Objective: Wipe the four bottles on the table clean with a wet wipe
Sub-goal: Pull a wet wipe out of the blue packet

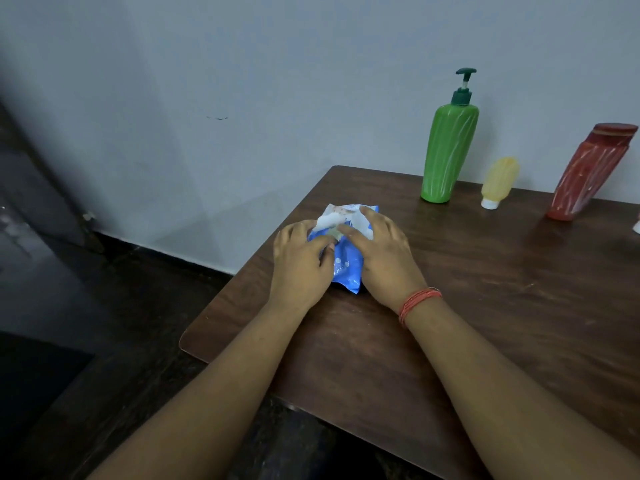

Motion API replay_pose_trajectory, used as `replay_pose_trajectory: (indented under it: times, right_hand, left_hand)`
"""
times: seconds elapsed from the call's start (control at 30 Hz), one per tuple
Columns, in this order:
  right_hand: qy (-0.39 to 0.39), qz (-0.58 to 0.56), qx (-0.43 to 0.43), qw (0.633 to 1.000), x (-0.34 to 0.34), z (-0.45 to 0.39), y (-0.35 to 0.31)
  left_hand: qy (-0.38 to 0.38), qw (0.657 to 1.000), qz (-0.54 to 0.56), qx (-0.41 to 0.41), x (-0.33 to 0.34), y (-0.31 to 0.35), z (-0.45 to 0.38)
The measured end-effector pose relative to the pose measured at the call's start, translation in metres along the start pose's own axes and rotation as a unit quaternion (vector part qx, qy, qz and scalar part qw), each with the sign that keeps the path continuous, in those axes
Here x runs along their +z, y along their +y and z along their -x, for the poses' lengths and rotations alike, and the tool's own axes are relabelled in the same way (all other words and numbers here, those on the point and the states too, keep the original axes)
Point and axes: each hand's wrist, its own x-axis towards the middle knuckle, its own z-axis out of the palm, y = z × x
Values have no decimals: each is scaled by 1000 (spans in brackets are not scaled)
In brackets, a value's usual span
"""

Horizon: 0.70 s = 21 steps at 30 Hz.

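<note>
Early stage, no wiping begun. Both hands together on blue wet-wipe pack [346, 268] near table [485, 306] left edge: left hand [301, 263] gripping its side, right hand [379, 252] pinching flap. No wipe out yet. Green pump bottle [448, 150], yellow bottle [498, 181], red bottle [585, 174] standing untouched along wall; fourth barely visible at frame edge.

Pretty bare room here. The wall [277, 81] is plain pale bluish-grey with a small dark scuff on it, and the light is dim and flat. The brown wood-grain desk [485, 306] has rounded corners and sits pushed against that wall. The floor [114, 306] is dark (almost black in this light), and something dark and blurry stands at the far left [31, 209].
</note>
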Motion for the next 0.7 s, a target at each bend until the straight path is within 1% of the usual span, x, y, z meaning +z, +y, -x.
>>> replay_pose_trajectory:
  times: [0.07,0.17,0.23,0.33,0.4,0.47,0.57,0.7]
  right_hand:
    - [1,5,-6,1000,0,0,-2]
    - [28,-38,25,999,-1,1,0]
    - [37,-79,37,995,-3,4,5]
    - [27,-121,39,991,-8,5,11]
    - [4,-128,49,991,-10,5,13]
    - [-13,-137,60,989,-12,5,14]
    - [-15,-152,73,986,-14,5,16]
    - [-22,-148,86,985,-15,5,15]
  left_hand:
    - [-9,1000,9,-2,0,0,0]
    - [-16,997,41,-61,-2,-1,-2]
    - [-26,995,40,-93,-2,-2,-3]
    - [-34,991,31,-125,-2,-1,-5]
    - [-47,989,27,-141,-3,-1,-5]
    - [-56,990,17,-132,-4,0,-4]
    - [-72,992,4,-105,-4,1,-5]
    - [-117,989,-34,-86,-7,2,-9]
